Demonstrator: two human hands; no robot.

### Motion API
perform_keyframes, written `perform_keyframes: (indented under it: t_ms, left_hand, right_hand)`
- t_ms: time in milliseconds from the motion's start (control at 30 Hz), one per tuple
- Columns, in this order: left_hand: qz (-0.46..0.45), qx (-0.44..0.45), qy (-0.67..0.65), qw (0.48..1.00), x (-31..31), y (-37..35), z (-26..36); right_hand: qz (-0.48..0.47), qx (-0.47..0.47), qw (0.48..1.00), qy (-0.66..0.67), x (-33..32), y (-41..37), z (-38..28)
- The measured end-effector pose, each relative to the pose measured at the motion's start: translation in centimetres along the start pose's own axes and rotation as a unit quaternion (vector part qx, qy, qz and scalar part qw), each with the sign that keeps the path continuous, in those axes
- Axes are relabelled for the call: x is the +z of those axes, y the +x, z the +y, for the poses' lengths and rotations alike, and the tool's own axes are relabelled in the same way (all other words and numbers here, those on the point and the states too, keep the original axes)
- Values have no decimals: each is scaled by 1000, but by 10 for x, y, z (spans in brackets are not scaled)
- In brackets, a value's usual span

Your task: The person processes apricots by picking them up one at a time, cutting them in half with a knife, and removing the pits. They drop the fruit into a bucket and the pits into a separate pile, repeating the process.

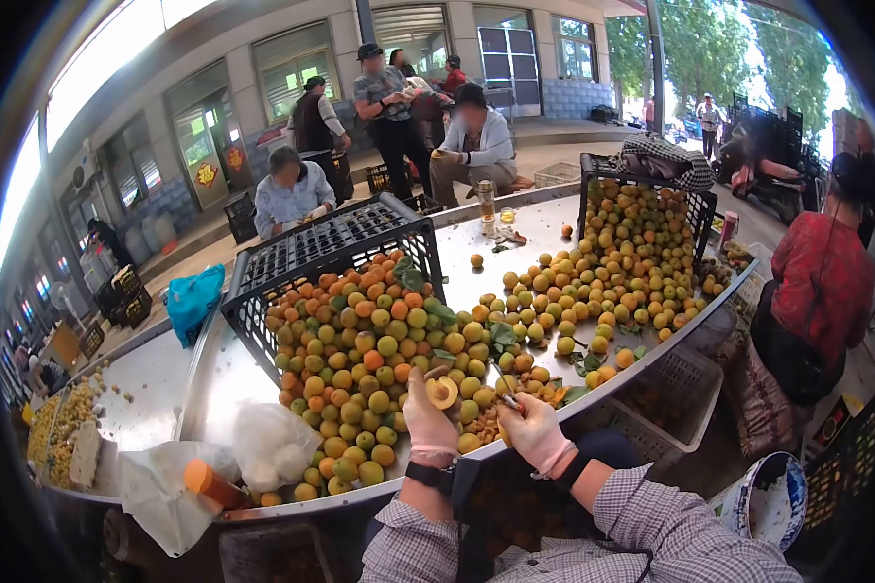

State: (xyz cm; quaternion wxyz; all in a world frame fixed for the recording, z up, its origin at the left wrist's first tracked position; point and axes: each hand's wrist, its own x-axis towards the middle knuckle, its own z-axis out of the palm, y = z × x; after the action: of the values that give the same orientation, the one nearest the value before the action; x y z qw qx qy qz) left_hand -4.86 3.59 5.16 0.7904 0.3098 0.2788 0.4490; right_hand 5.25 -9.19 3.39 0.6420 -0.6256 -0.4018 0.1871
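Note:
My left hand [428, 424], in a pale glove, is closed on a cut apricot [442, 393] with its yellow inner face and hollow showing. My right hand [537, 435], gloved too, grips a small knife [510, 400] whose thin blade points up and away, a little right of the fruit. Beyond both hands, a large heap of apricots [360, 340] in green, yellow and orange spills from a tipped black crate [331, 243]. Between my hands, on the table edge, lies a pile of small brownish pieces [484, 424], perhaps pits.
Another tipped black crate [648, 175] spills apricots on the metal table [544, 219]. White plastic bags [272, 442] and an orange-capped bottle [214, 483] sit at left. Below the edge are a pale basket [666, 398] and a bucket [763, 500]. Several people sit or stand around.

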Motion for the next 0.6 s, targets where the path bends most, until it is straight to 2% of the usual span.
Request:
perform_keyframes:
  t_ms: [233,400,600]
  left_hand:
    - [36,22,3,999,-13,-7,19]
    - [76,43,-5,996,-22,-18,31]
    - [97,70,8,993,-45,-15,32]
  right_hand:
    - [-40,5,999,4,17,-5,8]
    - [-83,52,993,68,31,-7,10]
    - [-124,51,990,52,38,-7,15]
